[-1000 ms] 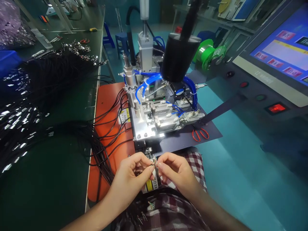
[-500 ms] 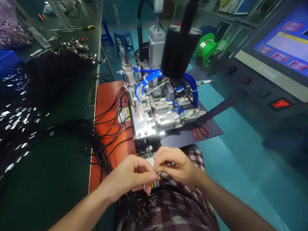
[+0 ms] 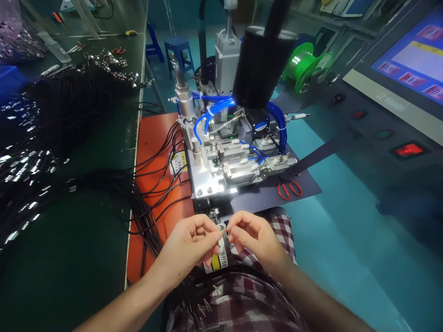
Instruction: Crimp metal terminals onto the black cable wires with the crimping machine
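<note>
Between my two hands are the thin coloured wires (image 3: 224, 230) of a cable end. My left hand (image 3: 195, 240) pinches the cable end between thumb and forefinger. From the right, my right hand (image 3: 252, 233) has its thumb and fingertips closed on the wire tips. Both hands are just in front of the metal machine (image 3: 235, 152), above a label with yellow on it (image 3: 217, 262). More black cables with stripped, coloured ends (image 3: 204, 304) lie across my lap, below the left wrist. The cable's further run is hidden by my left hand.
Black cables (image 3: 141, 203) run over the orange mat (image 3: 152, 138) into the machine's left side. Red-handled scissors (image 3: 290, 190) lie on the dark board at right. A control panel with a screen (image 3: 411, 64) stands at upper right; a green solder spool (image 3: 301, 69) sits behind.
My hands have drawn slightly apart and up, and the right fingers now hold the wires nearer their tips. More of the label shows below. The view has shifted a little.
</note>
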### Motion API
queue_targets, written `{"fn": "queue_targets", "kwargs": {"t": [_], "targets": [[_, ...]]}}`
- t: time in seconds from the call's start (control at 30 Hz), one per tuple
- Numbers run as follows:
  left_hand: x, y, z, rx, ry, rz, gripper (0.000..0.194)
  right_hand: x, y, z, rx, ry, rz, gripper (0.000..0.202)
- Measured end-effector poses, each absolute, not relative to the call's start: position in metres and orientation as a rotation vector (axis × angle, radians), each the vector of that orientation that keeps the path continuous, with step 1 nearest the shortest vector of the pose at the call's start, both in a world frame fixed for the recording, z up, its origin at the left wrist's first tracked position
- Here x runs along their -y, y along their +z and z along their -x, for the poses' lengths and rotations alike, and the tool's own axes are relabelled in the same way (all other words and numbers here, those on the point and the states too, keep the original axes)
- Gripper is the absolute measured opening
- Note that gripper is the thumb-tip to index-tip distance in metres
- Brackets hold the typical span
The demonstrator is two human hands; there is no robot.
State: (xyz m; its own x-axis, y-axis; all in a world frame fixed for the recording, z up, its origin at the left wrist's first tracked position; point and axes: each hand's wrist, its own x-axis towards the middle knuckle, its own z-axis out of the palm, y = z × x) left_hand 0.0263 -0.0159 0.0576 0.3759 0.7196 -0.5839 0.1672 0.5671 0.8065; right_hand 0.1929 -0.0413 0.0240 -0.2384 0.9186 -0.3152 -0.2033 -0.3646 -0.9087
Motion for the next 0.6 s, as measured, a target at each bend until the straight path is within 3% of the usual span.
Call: {"fn": "queue_targets", "kwargs": {"t": [0.6], "targets": [[0.02, 0.051, -0.024, -1.101, 0.556, -0.9, 0.019, 0.052, 0.015, -0.175, 0.836, 1.728, 1.128, 0.024]]}}
